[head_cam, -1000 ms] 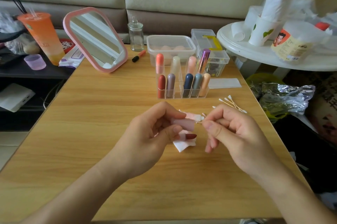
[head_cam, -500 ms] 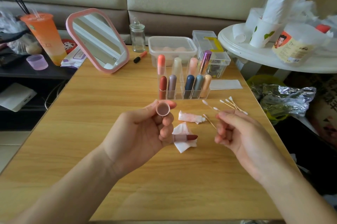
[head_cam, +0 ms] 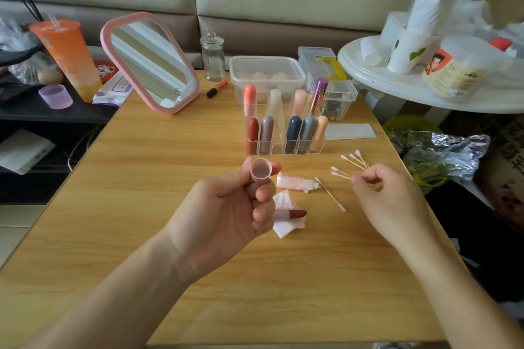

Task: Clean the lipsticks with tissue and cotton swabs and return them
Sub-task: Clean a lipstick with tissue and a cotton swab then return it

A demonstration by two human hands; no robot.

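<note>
Cap-cleaning step, I judge: my left hand (head_cam: 226, 206) pinches the cap (head_cam: 261, 171), lower fingers curled round the lipstick (head_cam: 295, 214); right hand (head_cam: 388, 201) reaches a swab (head_cam: 340, 174), grip unclear, which next needs lifting into the cap.

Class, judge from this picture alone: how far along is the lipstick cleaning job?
Seemingly done: nine capped lipsticks stand in the organiser, and a stained tissue and a pink-tipped swab lie used. In hand: the left hand holds an open cap and the uncapped lipstick, while the right hand reaches the fresh swabs. Left: probably swab the cap, close it, fill the empty front slot.
</note>
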